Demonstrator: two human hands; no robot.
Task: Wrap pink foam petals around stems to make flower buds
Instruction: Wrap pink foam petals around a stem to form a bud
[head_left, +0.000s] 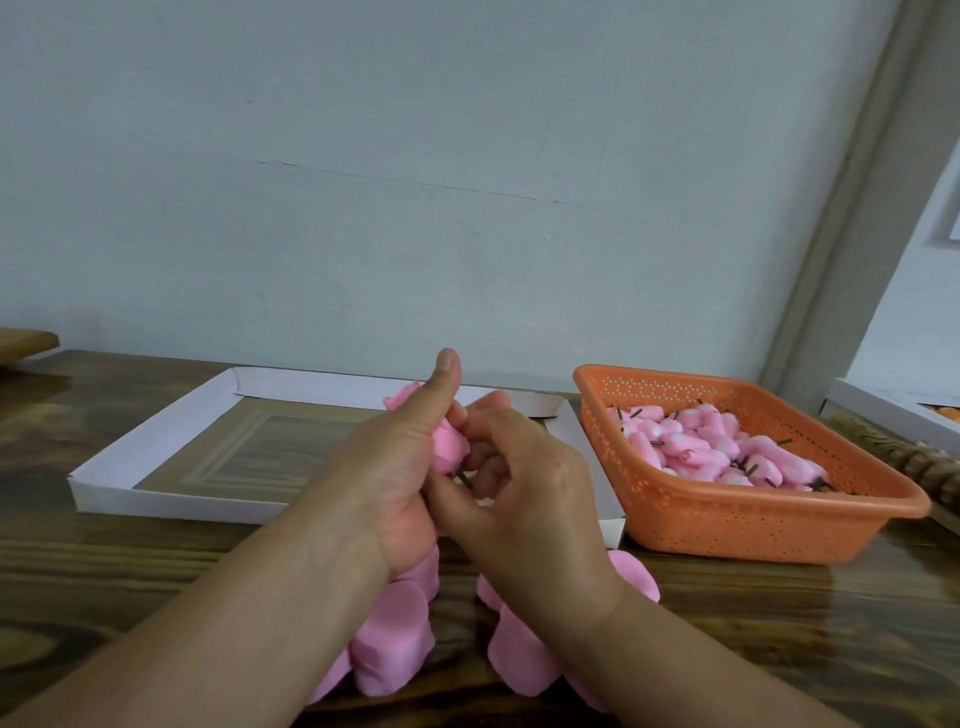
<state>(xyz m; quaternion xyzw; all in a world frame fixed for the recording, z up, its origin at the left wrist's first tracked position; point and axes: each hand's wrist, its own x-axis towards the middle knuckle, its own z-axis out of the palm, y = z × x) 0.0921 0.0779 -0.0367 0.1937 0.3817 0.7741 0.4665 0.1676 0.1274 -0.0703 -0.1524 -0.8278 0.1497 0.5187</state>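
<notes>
My left hand (397, 467) holds a pink foam bud (450, 447) above the table, thumb raised, with more pink foam showing behind the thumb. My right hand (524, 478) touches the bud from the right, fingers curled around its dark stem (464, 479). Loose pink foam petals (395, 639) lie in a pile on the wooden table under both wrists. An orange plastic basket (727, 525) at the right holds several finished pink buds (727, 452) with dark stems.
A shallow white cardboard tray (171, 499) lies behind my hands, its bottom showing wood grain. A pale wall rises just behind the table. A rough brown stick (904, 454) and a white box edge (883, 410) sit at the far right.
</notes>
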